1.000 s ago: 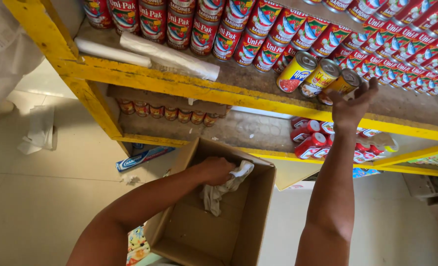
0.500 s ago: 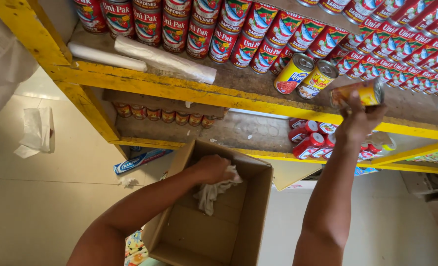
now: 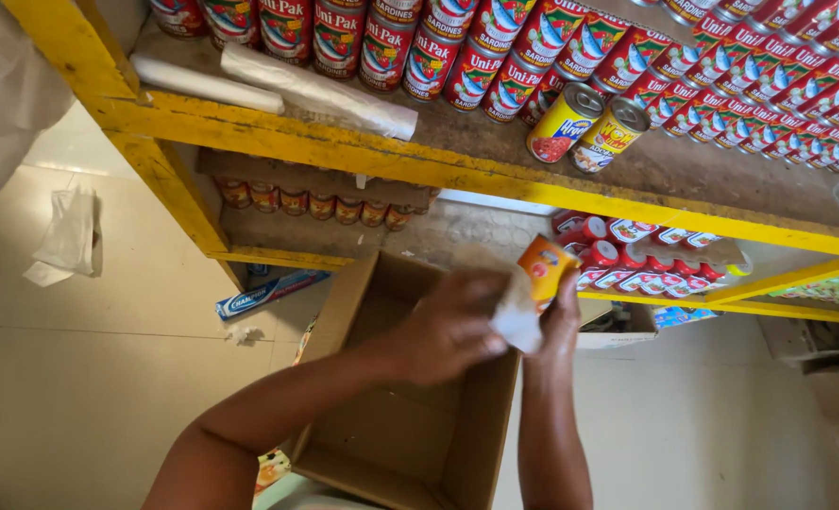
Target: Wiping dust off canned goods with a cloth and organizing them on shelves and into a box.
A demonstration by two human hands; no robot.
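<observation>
Yellow shelf [image 3: 363,156] of tins above your open cardboard box [image 3: 396,444].
Your right hand [image 3: 559,316] clamps an orange can [image 3: 545,268]; your left hand [image 3: 449,328] presses a white rag [image 3: 516,319] against it.

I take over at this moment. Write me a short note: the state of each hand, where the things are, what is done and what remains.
Right hand: holds an orange can above the open cardboard box.
Left hand: presses a white cloth against that can.
Two cans lie loose on the yellow shelf, in front of the red cans.
Done: one can is off the shelf, with the cloth on it.
Left: the two loose cans are untouched; nothing shows in the visible part of the box.
</observation>
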